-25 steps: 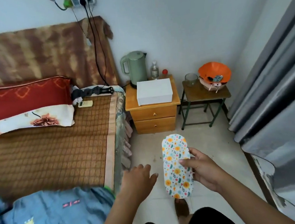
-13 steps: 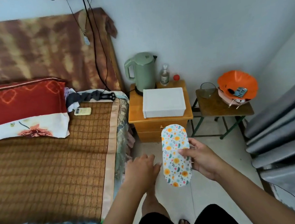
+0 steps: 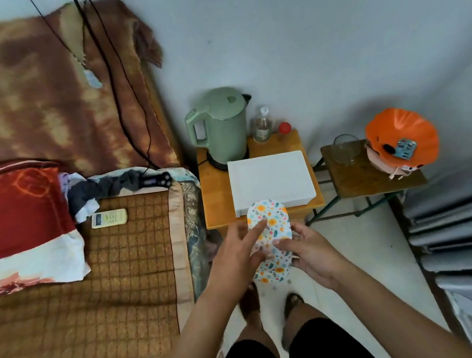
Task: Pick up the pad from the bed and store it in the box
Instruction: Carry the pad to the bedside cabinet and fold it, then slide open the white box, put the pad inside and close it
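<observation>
The pad (image 3: 273, 224) is an oval white cloth with orange and yellow flowers. It is held upright in front of me, above the floor. My right hand (image 3: 306, 249) grips its right edge and lower half. My left hand (image 3: 236, 256) touches its left side, with a finger laid across the front. Just beyond the pad's top, the white box (image 3: 270, 181) lies with its lid closed on the wooden nightstand (image 3: 216, 197).
A green kettle (image 3: 220, 126), a small bottle (image 3: 261, 125) and a red cap share the nightstand. The bed (image 3: 109, 275) with pillows and a remote (image 3: 108, 218) lies left. A stool (image 3: 354, 177) with a glass and an orange bowl (image 3: 401, 136) stands right, curtains beyond.
I have moved closer to the nightstand. My left hand came up from beside the pad and now touches it; my right hand still holds the pad.
</observation>
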